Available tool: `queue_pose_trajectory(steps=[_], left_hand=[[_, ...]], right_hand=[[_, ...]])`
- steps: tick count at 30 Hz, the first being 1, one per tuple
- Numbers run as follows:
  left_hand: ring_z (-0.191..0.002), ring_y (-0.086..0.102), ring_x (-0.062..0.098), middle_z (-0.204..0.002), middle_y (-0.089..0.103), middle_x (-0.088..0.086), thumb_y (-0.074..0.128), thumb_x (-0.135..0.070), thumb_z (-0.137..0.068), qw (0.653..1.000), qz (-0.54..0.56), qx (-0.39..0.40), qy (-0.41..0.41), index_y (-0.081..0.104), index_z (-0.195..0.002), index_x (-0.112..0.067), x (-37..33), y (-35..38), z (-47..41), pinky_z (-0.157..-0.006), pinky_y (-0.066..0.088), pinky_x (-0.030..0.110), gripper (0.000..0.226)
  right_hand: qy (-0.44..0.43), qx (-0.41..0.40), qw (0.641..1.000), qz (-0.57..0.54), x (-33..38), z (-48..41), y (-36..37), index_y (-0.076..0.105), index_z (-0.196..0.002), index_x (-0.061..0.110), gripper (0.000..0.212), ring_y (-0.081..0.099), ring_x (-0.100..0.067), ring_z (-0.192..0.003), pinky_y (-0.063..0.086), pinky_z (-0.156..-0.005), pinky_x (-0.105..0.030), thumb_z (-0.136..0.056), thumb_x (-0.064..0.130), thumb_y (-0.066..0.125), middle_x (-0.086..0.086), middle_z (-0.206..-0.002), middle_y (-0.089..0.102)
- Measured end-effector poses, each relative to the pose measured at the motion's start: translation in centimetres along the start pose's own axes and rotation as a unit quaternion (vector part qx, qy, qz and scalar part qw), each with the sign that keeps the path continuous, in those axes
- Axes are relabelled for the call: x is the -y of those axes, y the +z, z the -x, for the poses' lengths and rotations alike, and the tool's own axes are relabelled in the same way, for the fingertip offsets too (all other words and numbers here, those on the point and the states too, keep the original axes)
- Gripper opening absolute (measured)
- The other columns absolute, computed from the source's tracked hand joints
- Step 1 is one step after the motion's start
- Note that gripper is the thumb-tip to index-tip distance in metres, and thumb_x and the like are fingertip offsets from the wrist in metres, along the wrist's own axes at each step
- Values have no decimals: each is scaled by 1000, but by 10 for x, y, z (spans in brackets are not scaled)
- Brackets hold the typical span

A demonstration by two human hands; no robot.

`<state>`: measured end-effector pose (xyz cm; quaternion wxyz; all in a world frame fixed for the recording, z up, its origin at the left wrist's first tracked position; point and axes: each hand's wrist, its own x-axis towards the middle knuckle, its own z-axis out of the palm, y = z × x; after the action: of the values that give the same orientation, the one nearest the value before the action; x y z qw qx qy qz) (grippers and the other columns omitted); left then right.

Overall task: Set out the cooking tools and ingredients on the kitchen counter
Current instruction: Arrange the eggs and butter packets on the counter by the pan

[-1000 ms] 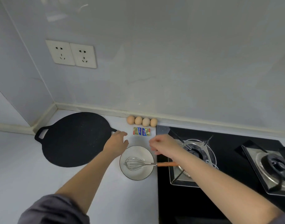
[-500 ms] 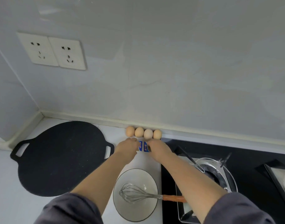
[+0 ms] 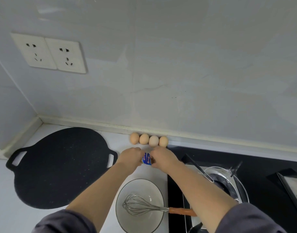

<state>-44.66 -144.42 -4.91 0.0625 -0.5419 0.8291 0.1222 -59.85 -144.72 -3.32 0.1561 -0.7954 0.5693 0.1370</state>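
Note:
Several brown eggs (image 3: 149, 140) lie in a row against the back wall. Just in front of them, my left hand (image 3: 130, 157) and my right hand (image 3: 162, 158) meet over small blue packets (image 3: 146, 159) on the white counter, each hand pinching them from its own side. Nearer to me stands a white bowl (image 3: 122, 199) with a wire whisk (image 3: 141, 206) lying in it, its orange handle pointing right. A flat black griddle pan (image 3: 60, 165) with two handles lies to the left.
A black gas hob (image 3: 262, 165) with a steel burner (image 3: 220, 179) takes up the right side, its edge right beside the bowl. Two wall sockets (image 3: 50, 53) sit up on the left. The counter ends at the corner wall behind the pan.
Both hands reached forward from beside the bowl to the packets and now pinch them from either side. The camera tilted and moved closer.

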Motion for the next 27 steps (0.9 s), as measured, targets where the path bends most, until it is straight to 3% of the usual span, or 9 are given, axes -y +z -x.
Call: queue_pose_trajectory(steps=[7,20,27], left_hand=[[-99,58,23,-110,59,6,62,-24,-91,999,-36,13,7,55,-111,-13,4,1,12,-84,50,33,24],[-102,57,23,-114,57,7,61,-22,-91,1000,-19,6,-10,53,-113,-12,-1,3,14,-83,45,30,26],[-97,60,20,-120,50,2,64,-25,-89,996,68,-46,-30,50,-122,-18,-1,-2,36,-81,52,31,37]], right_hand=[[22,37,999,1,1,2,7,56,-117,12,28,61,-26,-101,46,-85,-33,-90,18,60,-9,-113,61],[11,-5,1000,-7,0,5,16,56,-117,14,31,62,-24,-100,48,-86,-33,-87,19,65,-8,-112,60],[4,-37,999,-7,2,23,8,55,-118,15,31,62,-24,-96,48,-80,-32,-89,22,62,-6,-113,57]])
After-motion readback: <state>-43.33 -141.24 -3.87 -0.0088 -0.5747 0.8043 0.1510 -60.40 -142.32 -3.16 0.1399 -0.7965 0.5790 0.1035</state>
